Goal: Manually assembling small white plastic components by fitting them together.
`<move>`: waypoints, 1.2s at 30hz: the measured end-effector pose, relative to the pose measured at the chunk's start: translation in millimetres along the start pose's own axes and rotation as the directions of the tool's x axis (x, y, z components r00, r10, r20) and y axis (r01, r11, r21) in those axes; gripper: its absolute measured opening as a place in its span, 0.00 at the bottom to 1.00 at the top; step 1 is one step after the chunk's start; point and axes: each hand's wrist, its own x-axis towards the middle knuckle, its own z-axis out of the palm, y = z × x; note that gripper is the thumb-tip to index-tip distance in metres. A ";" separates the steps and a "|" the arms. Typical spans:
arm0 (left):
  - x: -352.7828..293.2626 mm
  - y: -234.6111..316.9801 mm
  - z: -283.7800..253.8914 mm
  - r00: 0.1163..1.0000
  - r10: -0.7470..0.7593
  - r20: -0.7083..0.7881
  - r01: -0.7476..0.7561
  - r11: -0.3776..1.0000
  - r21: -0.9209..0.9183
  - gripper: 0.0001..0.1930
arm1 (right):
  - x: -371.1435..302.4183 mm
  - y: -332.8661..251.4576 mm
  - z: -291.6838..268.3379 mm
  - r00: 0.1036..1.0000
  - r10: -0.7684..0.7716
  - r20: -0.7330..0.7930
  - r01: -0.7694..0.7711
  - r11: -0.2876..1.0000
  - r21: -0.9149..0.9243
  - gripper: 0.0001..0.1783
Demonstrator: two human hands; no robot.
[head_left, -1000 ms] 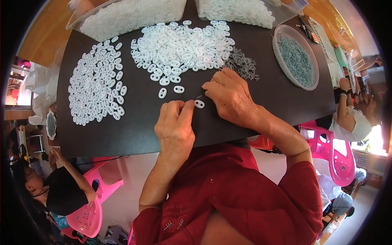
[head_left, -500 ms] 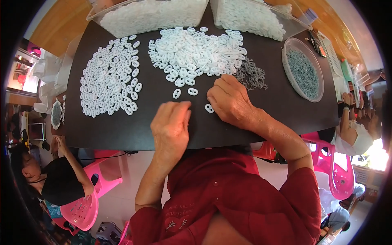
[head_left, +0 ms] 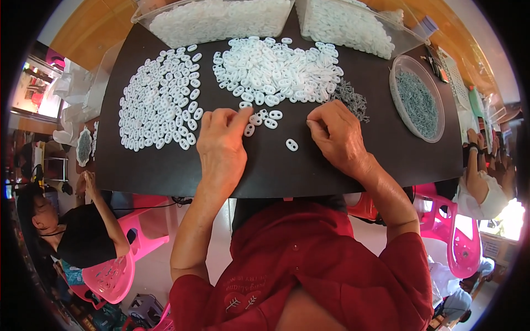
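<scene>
My left hand (head_left: 221,144) is bent over the dark table, fingers drawn together, the tips at a white oval piece with two holes (head_left: 245,105). Beside those fingertips lies a small cluster of like pieces (head_left: 270,123), just below the large white heap (head_left: 270,69). My right hand (head_left: 338,131) rests with curled fingers near a pile of small grey pins (head_left: 351,100); whatever is inside its fingers is hidden. A single white two-hole piece (head_left: 291,145) lies flat between my hands, apart from both.
At left, many white two-hole pieces (head_left: 157,102) are spread out. Two clear bins, a left one (head_left: 221,25) and a right one (head_left: 348,27), hold white pieces at the far edge. A round tub (head_left: 417,102) of grey pins stands right. People sit on both sides.
My left hand has moved forward to the pieces below the heap, where several now lie loose. My right hand has shifted right, away from the single piece. The view has shifted slightly.
</scene>
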 end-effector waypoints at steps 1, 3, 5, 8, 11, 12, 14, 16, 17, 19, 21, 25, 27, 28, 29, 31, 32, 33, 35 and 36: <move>1.7 -0.1 0.5 0.997 -0.074 -0.027 0.071 0.995 -0.076 0.13 | 1.6 0.2 -1.3 0.999 0.043 0.010 -0.043 0.999 0.021 0.07; 6.4 1.8 2.6 0.987 -0.151 -0.047 0.142 0.978 -0.153 0.11 | 4.7 -1.4 -2.9 0.998 0.058 0.004 -0.058 0.997 0.050 0.08; 13.4 8.1 9.1 0.991 -0.124 -0.044 0.120 0.988 -0.095 0.08 | 5.8 -4.4 -0.8 0.997 0.077 -0.005 -0.077 0.994 0.074 0.10; 20.0 13.2 19.7 0.998 -0.057 -0.009 0.058 0.995 0.081 0.08 | 5.9 -6.8 2.2 0.990 0.143 -0.001 -0.141 0.979 0.144 0.10; 19.0 14.8 20.8 0.995 -0.076 0.068 0.068 0.992 0.111 0.10 | 3.2 -4.6 3.1 0.986 0.168 -0.011 -0.164 0.973 0.165 0.10; 17.5 14.1 20.0 0.995 -0.075 0.070 0.067 0.992 0.110 0.10 | 2.6 -4.2 1.9 0.983 0.181 0.006 -0.180 0.970 0.166 0.09; 13.6 8.7 16.4 0.996 -0.086 0.040 0.085 0.996 0.007 0.12 | 1.0 -2.6 0.8 0.979 0.200 0.022 -0.201 0.965 0.166 0.08; 10.7 0.7 11.1 0.997 -0.069 0.040 0.072 0.996 -0.054 0.13 | 0.0 -1.2 1.1 0.967 0.251 0.045 -0.255 0.944 0.211 0.07; 9.5 -0.9 8.9 0.998 -0.055 0.034 0.059 0.992 -0.114 0.15 | -0.2 -0.7 0.9 0.966 0.253 0.047 -0.257 0.943 0.213 0.07; 9.6 0.1 4.8 0.990 -0.116 0.080 0.127 0.979 -0.157 0.17 | 0.3 0.1 0.8 0.961 0.275 0.039 -0.277 0.936 0.218 0.06; 10.8 -2.3 4.6 0.987 -0.131 0.095 0.151 0.958 -0.243 0.17 | 0.3 0.4 2.7 0.965 0.261 0.037 -0.263 0.941 0.213 0.07; 13.0 -3.4 13.0 1.000 -0.007 0.027 0.010 0.996 -0.092 0.15 | 0.9 -0.9 5.1 0.974 0.225 0.026 -0.225 0.955 0.193 0.07; 17.1 1.7 12.6 0.995 -0.009 0.095 0.013 0.999 -0.040 0.12 | 0.5 -0.3 5.6 0.976 0.216 0.022 -0.216 0.957 0.191 0.07; 18.3 1.0 13.0 0.996 -0.007 0.094 0.011 0.999 -0.042 0.12 | 0.0 0.0 6.0 0.977 0.211 0.016 -0.210 0.959 0.190 0.07; 19.3 -0.3 13.1 0.992 -0.015 0.125 0.020 0.999 -0.035 0.11 | -0.2 -0.1 6.5 0.977 0.211 0.014 -0.210 0.960 0.188 0.07; 21.7 0.2 12.6 0.988 -0.021 0.155 0.026 0.999 -0.030 0.11 | -0.5 -0.7 7.1 0.977 0.214 0.010 -0.211 0.957 0.198 0.07; 23.5 1.6 11.6 0.987 -0.013 0.157 0.021 0.998 -0.051 0.10 | -1.1 -0.2 6.9 0.976 0.215 0.008 -0.213 0.958 0.195 0.07; 24.8 2.6 11.3 0.987 -0.006 0.160 0.017 0.997 -0.071 0.10 | -1.6 0.8 6.8 0.977 0.212 0.007 -0.209 0.959 0.193 0.07; 26.4 -0.3 12.4 0.984 -0.022 0.177 0.040 0.994 -0.103 0.10 | -1.4 2.5 8.0 0.979 0.205 0.007 -0.202 0.960 0.196 0.07; 27.0 -1.7 12.8 0.980 -0.038 0.195 0.065 0.989 -0.135 0.09 | -1.2 3.1 8.5 0.978 0.209 0.013 -0.207 0.958 0.198 0.07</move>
